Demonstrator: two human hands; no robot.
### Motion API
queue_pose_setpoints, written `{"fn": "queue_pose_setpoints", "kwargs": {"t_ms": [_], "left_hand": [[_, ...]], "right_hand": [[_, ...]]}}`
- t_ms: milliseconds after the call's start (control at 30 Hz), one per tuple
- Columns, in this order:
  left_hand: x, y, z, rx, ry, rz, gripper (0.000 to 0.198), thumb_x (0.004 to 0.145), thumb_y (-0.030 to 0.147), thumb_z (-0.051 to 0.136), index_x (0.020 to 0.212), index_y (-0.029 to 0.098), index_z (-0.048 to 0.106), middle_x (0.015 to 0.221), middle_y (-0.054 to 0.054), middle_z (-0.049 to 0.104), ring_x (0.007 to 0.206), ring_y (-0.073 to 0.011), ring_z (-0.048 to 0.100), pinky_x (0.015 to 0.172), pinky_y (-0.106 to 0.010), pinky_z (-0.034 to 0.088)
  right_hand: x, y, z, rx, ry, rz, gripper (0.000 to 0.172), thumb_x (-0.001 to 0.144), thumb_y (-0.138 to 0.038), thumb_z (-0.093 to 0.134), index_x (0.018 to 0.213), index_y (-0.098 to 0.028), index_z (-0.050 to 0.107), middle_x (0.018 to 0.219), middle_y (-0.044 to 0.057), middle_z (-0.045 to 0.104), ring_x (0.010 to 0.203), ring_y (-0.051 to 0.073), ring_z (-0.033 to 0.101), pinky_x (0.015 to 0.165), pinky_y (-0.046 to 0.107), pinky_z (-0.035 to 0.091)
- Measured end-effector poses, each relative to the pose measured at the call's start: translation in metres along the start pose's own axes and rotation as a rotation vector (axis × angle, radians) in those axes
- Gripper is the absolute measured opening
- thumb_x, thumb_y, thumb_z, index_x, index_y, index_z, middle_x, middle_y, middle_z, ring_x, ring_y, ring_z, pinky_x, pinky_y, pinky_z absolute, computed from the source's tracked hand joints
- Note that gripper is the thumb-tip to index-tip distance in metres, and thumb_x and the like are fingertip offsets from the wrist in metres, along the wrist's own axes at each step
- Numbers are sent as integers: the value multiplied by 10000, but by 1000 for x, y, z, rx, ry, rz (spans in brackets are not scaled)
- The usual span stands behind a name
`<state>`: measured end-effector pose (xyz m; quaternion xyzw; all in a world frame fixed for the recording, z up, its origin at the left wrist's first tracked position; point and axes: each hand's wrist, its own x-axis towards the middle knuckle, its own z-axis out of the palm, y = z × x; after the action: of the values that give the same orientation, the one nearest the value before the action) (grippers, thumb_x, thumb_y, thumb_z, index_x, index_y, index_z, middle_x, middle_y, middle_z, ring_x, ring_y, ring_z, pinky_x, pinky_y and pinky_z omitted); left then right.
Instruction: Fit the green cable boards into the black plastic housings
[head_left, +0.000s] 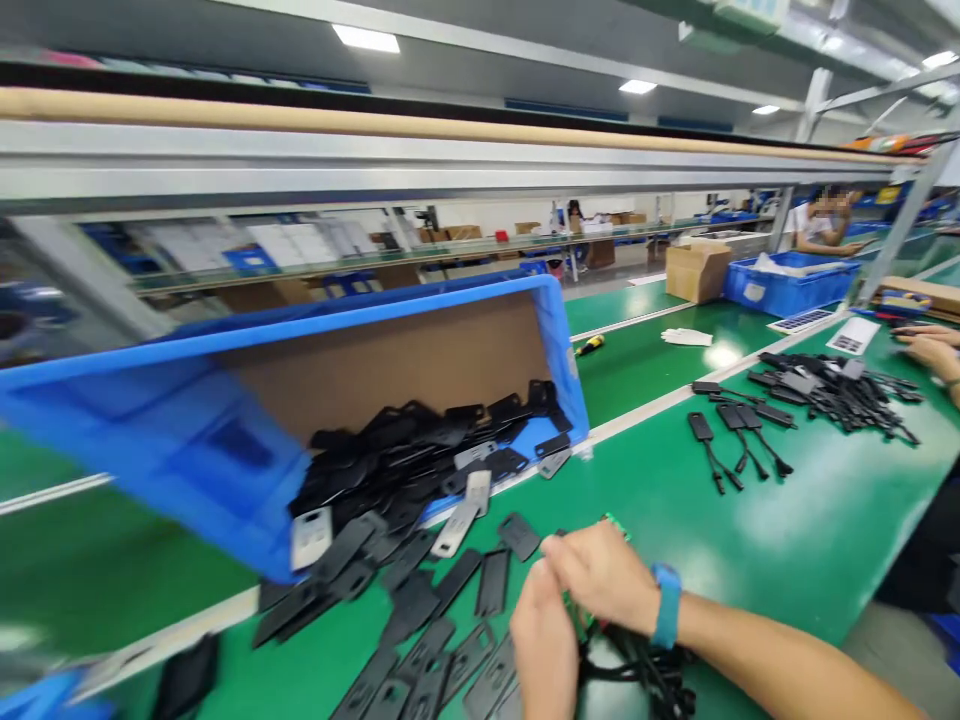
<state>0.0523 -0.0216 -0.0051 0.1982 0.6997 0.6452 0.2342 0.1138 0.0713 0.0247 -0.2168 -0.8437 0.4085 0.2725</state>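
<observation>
My left hand [544, 640] and my right hand [600, 575] meet low in the middle of the view, fingers pinched together on a small green circuit board [616, 524] that they largely hide. A blue band [666, 603] sits on the right wrist. Black cables [645, 670] lie bunched under the hands. Flat black plastic housings [420, 610] are strewn on the green bench [787, 520] just left of the hands. They spill from a tipped blue crate [187, 440] lined with cardboard.
Finished black tags with cords [731, 440] lie to the right, with a larger heap [832, 390] beyond. A co-worker's hands [930, 350] rest at the far right edge. A cardboard box [697, 270], a blue bin [787, 285] and another seated person [817, 220] are further back.
</observation>
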Motion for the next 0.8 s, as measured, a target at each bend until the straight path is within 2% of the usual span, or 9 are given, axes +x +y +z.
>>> {"fn": "queue_pose_setpoints", "kwargs": {"t_ms": [133, 233, 300, 367, 433, 533, 633, 700, 800], "left_hand": [[-5, 8, 4, 110, 31, 238, 289, 816, 512, 661, 847, 225, 670, 957, -91, 643, 961, -270, 576, 879, -335, 441], [-8, 12, 2, 131, 83, 341, 206, 848, 398, 645, 966, 241, 707, 1119, -116, 621, 1128, -296, 521, 1013, -370, 367], [-10, 13, 1, 126, 48, 347, 199, 848, 374, 649, 980, 245, 724, 1126, -121, 634, 1145, -306, 515, 1029, -382, 350], [-10, 12, 1, 71, -35, 290, 207, 827, 388, 679, 959, 239, 732, 1071, -122, 661, 1053, -301, 564, 961, -369, 398], [-7, 9, 3, -40, -112, 176, 251, 792, 444, 716, 906, 219, 715, 928, -108, 677, 870, -267, 606, 813, -336, 452], [1, 7, 5, -234, -174, 45, 380, 725, 554, 751, 738, 196, 622, 675, -33, 587, 646, -189, 543, 626, -275, 428], [5, 9, 3, -383, -247, -9, 460, 684, 576, 781, 656, 185, 538, 616, 16, 495, 607, -135, 471, 599, -236, 402], [4, 13, 1, -489, -295, -83, 459, 675, 541, 806, 656, 183, 520, 645, 15, 502, 640, -132, 487, 627, -234, 425], [0, 18, -1, -651, -343, -186, 428, 681, 474, 828, 676, 185, 512, 708, 0, 544, 715, -150, 541, 695, -263, 474]], "right_hand": [[15, 25, -18, -85, 175, 56, 613, 1001, -557, 320, 512, -201, 418, 480, -12, 410, 479, 121, 322, 509, 290, 187], [22, 36, -23, -26, 161, 107, 609, 1006, -582, 266, 538, -212, 391, 500, -11, 422, 492, 133, 350, 524, 285, 219], [21, 36, -22, 35, 111, 105, 584, 1010, -574, 247, 579, -214, 404, 541, -10, 448, 526, 141, 385, 537, 277, 249], [17, 30, -19, 77, 53, 84, 538, 1017, -549, 257, 636, -212, 430, 600, -9, 484, 573, 146, 424, 556, 267, 283], [12, 22, -15, 69, 11, 67, 482, 1023, -518, 285, 685, -211, 440, 634, -18, 495, 596, 143, 438, 572, 260, 301], [6, 14, -11, 23, -10, 16, 433, 1033, -475, 316, 721, -208, 454, 653, -29, 486, 607, 136, 442, 592, 259, 311], [5, 11, -8, 42, 5, -103, 442, 1038, -454, 332, 720, -197, 500, 729, 0, 520, 691, 147, 488, 643, 263, 354], [6, 11, -7, 104, -6, -154, 454, 1037, -454, 346, 735, -190, 557, 783, 24, 555, 747, 157, 528, 686, 266, 396], [9, 14, -9, 206, -40, -142, 441, 1037, -452, 351, 869, -189, 662, 898, 54, 622, 858, 176, 592, 776, 278, 447]]}}
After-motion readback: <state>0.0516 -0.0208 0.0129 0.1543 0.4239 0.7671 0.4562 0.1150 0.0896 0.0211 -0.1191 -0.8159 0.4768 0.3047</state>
